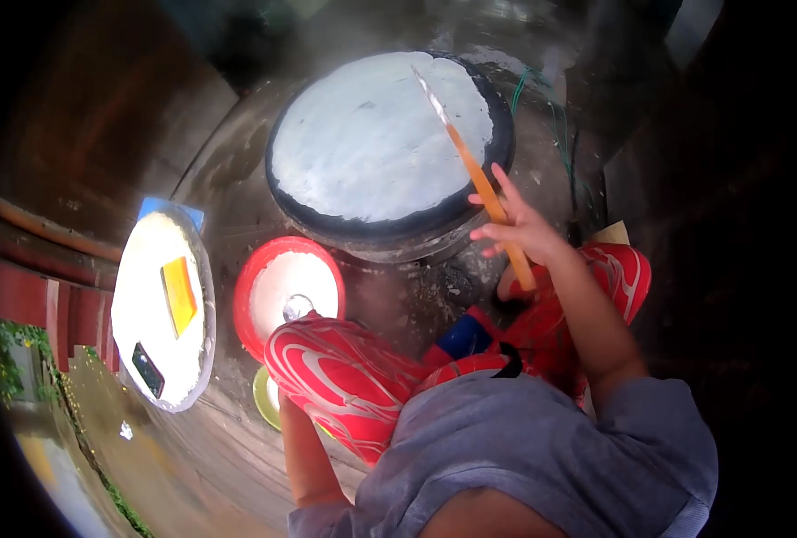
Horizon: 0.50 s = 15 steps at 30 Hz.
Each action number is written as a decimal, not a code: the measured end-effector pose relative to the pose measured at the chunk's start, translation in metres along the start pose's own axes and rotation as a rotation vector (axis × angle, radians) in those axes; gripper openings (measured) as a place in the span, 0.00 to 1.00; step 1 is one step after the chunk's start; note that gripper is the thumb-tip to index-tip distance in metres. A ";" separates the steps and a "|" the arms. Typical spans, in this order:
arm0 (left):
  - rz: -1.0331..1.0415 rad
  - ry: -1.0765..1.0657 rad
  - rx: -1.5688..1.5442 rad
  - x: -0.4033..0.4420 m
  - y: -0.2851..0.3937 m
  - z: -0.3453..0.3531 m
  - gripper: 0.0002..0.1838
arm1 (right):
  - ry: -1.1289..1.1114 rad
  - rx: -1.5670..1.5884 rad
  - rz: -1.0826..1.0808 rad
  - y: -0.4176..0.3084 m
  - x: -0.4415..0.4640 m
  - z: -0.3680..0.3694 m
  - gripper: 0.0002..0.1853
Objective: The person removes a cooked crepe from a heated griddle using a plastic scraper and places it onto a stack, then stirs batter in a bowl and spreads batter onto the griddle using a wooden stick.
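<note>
The right hand [522,226] grasps a long orange-brown wooden stick [479,180] over a round white layer [363,143]; left hand hidden, grip impossible to tell.

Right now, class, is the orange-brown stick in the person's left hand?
No, the right hand holds the orange-brown stick, whose pale end crosses the view of the white layer.

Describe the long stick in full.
The long stick is slim and straight, orange-brown and probably wood or bamboo. Its far part narrows to a point and is coated white. It slants across the right hand, held among spread fingers, its bare near end extending past them. The tip appears over the white layer; whether it touches is unclear.
</note>
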<state>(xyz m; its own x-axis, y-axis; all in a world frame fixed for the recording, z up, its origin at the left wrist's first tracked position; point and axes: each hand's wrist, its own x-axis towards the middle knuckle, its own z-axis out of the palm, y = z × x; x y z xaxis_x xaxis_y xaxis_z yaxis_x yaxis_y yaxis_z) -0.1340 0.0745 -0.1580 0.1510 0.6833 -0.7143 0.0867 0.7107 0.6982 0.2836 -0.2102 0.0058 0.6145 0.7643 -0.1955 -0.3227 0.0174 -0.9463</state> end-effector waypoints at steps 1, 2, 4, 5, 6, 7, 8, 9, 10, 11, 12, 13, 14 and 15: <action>0.040 0.042 0.061 0.014 0.003 -0.016 0.16 | -0.111 0.005 0.037 -0.002 -0.001 0.003 0.43; 0.093 0.081 0.105 0.031 0.008 -0.031 0.16 | -0.051 0.033 0.096 0.006 -0.003 0.009 0.37; 0.246 0.127 0.060 0.049 0.034 -0.041 0.16 | -0.025 -0.012 0.182 0.054 0.013 -0.006 0.31; 0.320 0.137 -0.021 0.040 0.053 -0.030 0.16 | 0.079 -0.190 0.155 0.059 0.012 0.003 0.26; 0.375 0.135 -0.125 0.012 0.075 0.000 0.16 | 0.066 -0.200 0.153 0.060 0.019 0.005 0.26; 0.428 0.133 -0.225 -0.031 0.106 0.043 0.15 | 0.071 -0.193 0.141 0.061 0.027 0.007 0.26; 0.471 0.054 -0.289 -0.054 0.124 0.072 0.14 | 0.079 -0.183 0.129 0.063 0.035 0.007 0.25; 0.513 -0.028 -0.351 -0.070 0.139 0.096 0.13 | 0.119 -0.190 0.139 0.063 0.048 0.010 0.25; 0.486 -0.127 -0.390 -0.078 0.150 0.114 0.14 | 0.114 -0.195 0.138 0.061 0.060 0.012 0.25; 0.461 -0.229 -0.428 -0.085 0.159 0.131 0.14 | 0.100 -0.198 0.173 0.057 0.074 0.015 0.25; 0.435 -0.316 -0.447 -0.092 0.165 0.148 0.14 | 0.087 -0.203 0.209 0.055 0.088 0.016 0.25; 0.409 -0.367 -0.452 -0.101 0.169 0.167 0.13 | 0.079 -0.256 0.219 0.061 0.104 0.013 0.25; 0.379 -0.386 -0.452 -0.100 0.170 0.181 0.13 | 0.075 -0.263 0.216 0.062 0.117 0.014 0.25; 0.361 -0.392 -0.437 -0.097 0.166 0.193 0.13 | 0.082 -0.258 0.237 0.063 0.127 0.016 0.25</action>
<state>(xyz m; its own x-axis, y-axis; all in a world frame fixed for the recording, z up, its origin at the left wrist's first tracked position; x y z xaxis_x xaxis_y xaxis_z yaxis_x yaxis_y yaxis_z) 0.0554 0.0941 0.0363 0.4477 0.8374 -0.3136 -0.4284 0.5087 0.7468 0.3303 -0.1016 -0.0744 0.6037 0.6727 -0.4278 -0.2772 -0.3260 -0.9038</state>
